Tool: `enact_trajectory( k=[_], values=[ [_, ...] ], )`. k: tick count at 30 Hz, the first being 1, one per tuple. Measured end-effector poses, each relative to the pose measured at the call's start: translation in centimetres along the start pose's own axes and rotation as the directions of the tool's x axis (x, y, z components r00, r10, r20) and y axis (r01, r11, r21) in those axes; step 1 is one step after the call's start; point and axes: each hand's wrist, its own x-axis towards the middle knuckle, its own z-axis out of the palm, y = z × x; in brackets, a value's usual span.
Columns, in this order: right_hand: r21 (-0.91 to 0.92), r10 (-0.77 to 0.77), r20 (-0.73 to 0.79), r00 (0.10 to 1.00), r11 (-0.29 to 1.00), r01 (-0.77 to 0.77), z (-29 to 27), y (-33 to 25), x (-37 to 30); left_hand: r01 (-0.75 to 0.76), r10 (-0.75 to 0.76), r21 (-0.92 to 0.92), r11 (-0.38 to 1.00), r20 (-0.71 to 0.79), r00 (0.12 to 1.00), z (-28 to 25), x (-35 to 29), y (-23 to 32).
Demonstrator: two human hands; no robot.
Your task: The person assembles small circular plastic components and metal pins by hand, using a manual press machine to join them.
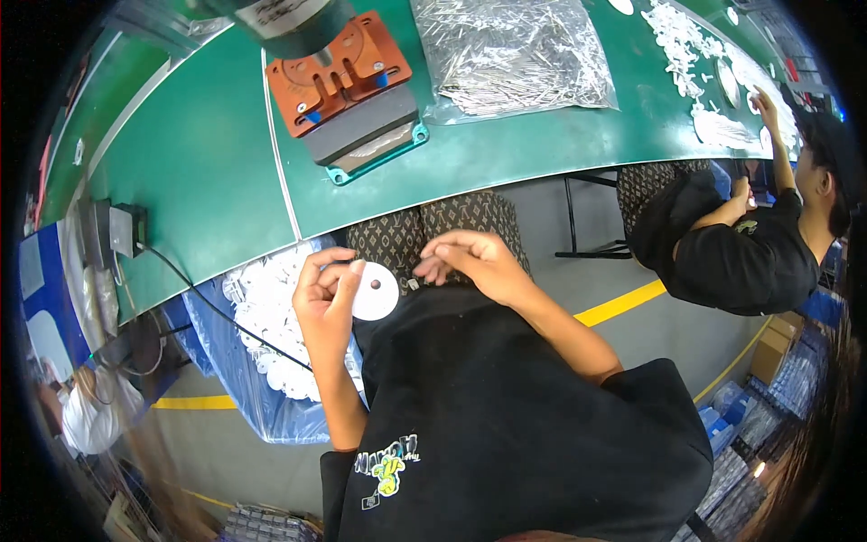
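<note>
My left hand (322, 294) pinches a flat white disc (376, 303) by its left edge, between thumb and fingers. A small round hole shows near the disc's middle. Just to the right, apart from the disc, my right hand (480, 264) is held over my lap with its fingers curled in. A tiny pale piece (413, 284) shows by those fingertips; whether they grip it I cannot tell. Both hands are in front of the green table (208, 172), below its near edge.
An orange metal fixture (339, 77) stands on the table under a dark machine head (298, 27). Beside it lies a clear bag of metal pins (519, 59). White plastic parts (280, 316) fill a blue-lined container at my left. A co-worker (750, 244) sits at the right by white parts.
</note>
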Motion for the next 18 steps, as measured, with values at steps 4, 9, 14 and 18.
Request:
enact_trajectory(
  k=[4, 9, 14, 18],
  values=[
    [-0.037, -0.043, 0.083, 0.996, 0.998, 0.046, 0.7, -2.3, -0.9, -0.020, 0.018, 0.034, 0.999, 0.055, 0.998, 1.4, -0.4, 1.5],
    [0.041, -0.118, 0.030, 0.993, 0.992, 0.117, 1.3, -3.7, -1.2, -0.044, 0.042, 0.046, 0.998, 0.040, 0.998, 3.5, -0.7, 3.2],
    [0.088, -0.201, -0.056, 0.978, 0.975, 0.206, 2.2, -4.9, -1.6, -0.052, 0.053, 0.084, 0.995, -0.012, 0.998, 4.7, -0.9, 4.2],
    [-0.242, -0.299, -0.117, 0.947, 0.934, 0.264, 2.9, -6.0, -2.4, -0.065, 0.068, 0.133, 0.989, -0.020, 0.997, 5.3, -1.1, 4.7]
  ],
)
